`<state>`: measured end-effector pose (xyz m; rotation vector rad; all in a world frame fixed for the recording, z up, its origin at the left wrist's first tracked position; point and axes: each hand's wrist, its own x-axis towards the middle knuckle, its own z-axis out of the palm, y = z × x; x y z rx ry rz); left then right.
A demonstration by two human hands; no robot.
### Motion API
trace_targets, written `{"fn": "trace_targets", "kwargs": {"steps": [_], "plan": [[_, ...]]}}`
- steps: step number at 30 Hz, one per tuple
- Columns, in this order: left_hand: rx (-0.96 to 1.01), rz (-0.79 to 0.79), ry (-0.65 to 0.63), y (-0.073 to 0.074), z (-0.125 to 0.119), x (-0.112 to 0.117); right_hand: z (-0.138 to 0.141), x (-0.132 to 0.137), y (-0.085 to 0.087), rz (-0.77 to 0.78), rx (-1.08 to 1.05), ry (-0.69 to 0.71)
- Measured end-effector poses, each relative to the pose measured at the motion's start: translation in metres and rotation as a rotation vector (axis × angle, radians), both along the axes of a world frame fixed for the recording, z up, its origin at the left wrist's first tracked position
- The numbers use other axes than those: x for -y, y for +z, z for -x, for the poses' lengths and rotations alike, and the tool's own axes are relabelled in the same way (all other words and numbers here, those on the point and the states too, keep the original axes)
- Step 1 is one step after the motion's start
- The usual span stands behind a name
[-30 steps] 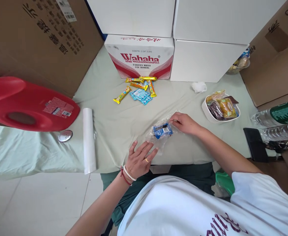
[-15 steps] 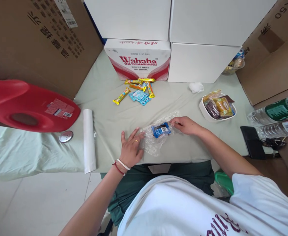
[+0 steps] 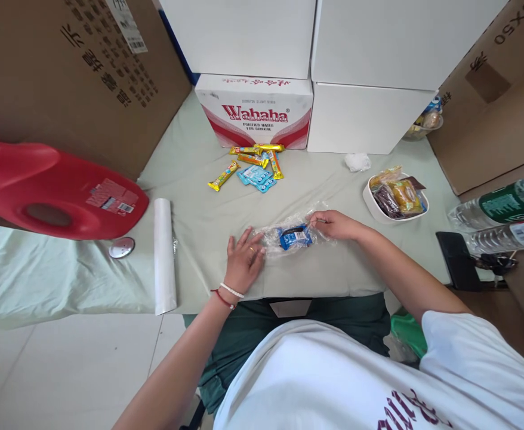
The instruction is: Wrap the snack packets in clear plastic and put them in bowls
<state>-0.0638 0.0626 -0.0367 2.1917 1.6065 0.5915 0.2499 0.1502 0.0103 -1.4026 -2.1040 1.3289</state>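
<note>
Blue-wrapped snack packs [image 3: 295, 237] with a barcode lie on a crumpled sheet of clear plastic wrap [image 3: 273, 246] near the table's front edge. My left hand [image 3: 244, 260] rests at the left end of the wrap, fingers spread, fingertips touching its edge. At the other end my right hand [image 3: 333, 224] pinches the wrap's upper right corner between thumb and fingers. To the left lies a white roll [image 3: 164, 257] of what looks like the same film.
Yellow snack bars [image 3: 224, 175] and light-blue sachets [image 3: 258, 177] lie before the Wahaha carton [image 3: 256, 113]. A white bowl [image 3: 396, 220] of packaged snacks stands right, near a phone [image 3: 458, 261] and bottles [image 3: 510, 203]. A red jug [image 3: 60, 191] and round metallic disc [image 3: 122, 247] are left.
The front part of the plastic wrap has been folded up toward the blue packs, so the sheet is narrower. My left hand has shifted slightly right and up; my right hand keeps its pinch.
</note>
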Motion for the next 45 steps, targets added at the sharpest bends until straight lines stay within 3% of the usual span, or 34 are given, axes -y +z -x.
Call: {"fn": "trace_targets", "kwargs": {"steps": [7,12,14,19,28,31,34,37,40,43,45], "plan": [[0.222,0.105,0.177,0.003,0.007,-0.024,0.001,-0.006,0.002,0.171,-0.047,-0.065],[0.25,0.103,-0.024,0.011,0.011,-0.023,0.002,-0.007,0.002,0.206,-0.062,-0.075],[0.222,0.105,-0.041,0.013,0.009,-0.021,0.002,-0.007,0.003,0.183,-0.079,-0.054],[0.273,0.106,0.071,0.008,0.0,-0.024,0.01,-0.015,0.006,0.108,-0.176,0.095],[0.391,0.051,0.232,-0.004,-0.004,-0.03,0.034,-0.036,0.0,0.215,-0.279,0.329],[0.383,0.022,0.283,-0.009,-0.002,-0.037,0.034,-0.032,-0.002,0.255,-0.287,0.318],[0.359,0.005,0.369,-0.014,0.004,-0.046,0.034,-0.027,-0.006,0.266,-0.29,0.206],[0.337,-0.126,0.511,-0.009,0.008,-0.048,0.035,-0.022,-0.012,0.309,-0.334,0.128],[0.288,-0.389,0.63,0.011,0.006,-0.036,0.034,-0.018,-0.015,0.319,-0.365,0.087],[0.229,-0.615,0.624,0.036,-0.005,-0.01,0.033,-0.013,-0.014,0.174,-0.264,0.022],[0.176,-0.728,0.542,0.048,-0.016,0.01,0.031,-0.009,-0.011,0.024,-0.125,-0.016]]}}
